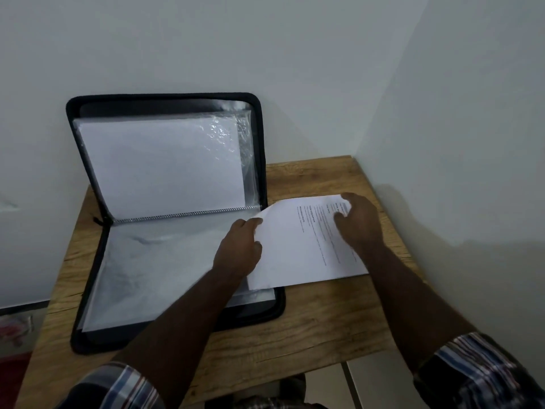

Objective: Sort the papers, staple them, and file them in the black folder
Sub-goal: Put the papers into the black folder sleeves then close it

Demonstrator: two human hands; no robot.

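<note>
The black folder [165, 97] lies open on the wooden table [312, 326], its upper half leaning on the wall with a white sheet inside a clear sleeve. The lower half lies flat with clear sleeves [153, 267]. A printed set of papers [298, 255] rests to the right of the folder, its left edge over the folder's lower half. My left hand [239, 249] grips the papers' left edge, which curls up. My right hand [359, 222] pinches the papers' top right corner. No stapler is in view.
The table sits in a corner, with white walls behind [265, 48] and to the right [472, 143]. Its right edge runs close to my right forearm. Floor and a reddish object [14, 329] show at the lower left.
</note>
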